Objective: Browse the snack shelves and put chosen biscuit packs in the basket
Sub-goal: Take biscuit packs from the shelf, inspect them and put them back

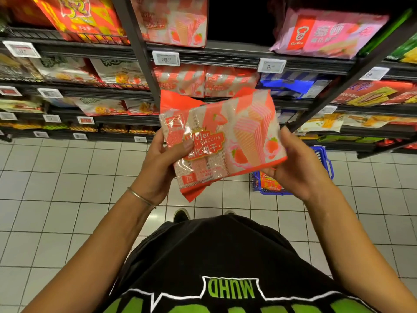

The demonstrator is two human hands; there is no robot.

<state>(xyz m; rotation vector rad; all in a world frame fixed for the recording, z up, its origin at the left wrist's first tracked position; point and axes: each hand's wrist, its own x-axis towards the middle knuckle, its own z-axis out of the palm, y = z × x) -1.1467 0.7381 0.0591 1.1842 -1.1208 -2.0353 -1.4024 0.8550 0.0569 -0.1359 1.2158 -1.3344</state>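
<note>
Snack shelves [225, 55] behind; left hand [158, 163], right hand [293, 169] grip wafer pack [225, 141], partly hiding blue floor basket [326, 161].

Wearer's dress: a black T-shirt [214, 251] printed with green block lettering [231, 288], "MUHD", inside a jagged white outline, with larger green shapes at the T-shirt's near edge. Just beyond the T-shirt's hem, dark shoes [181, 214] with pale toes. Up and left of the T-shirt, a thin metal bangle [141, 197] circles the left wrist.

Pink wafer pack [225, 141] between left hand [158, 161] and right hand [295, 170]; blue basket [326, 161] on floor [67, 177] behind
</note>
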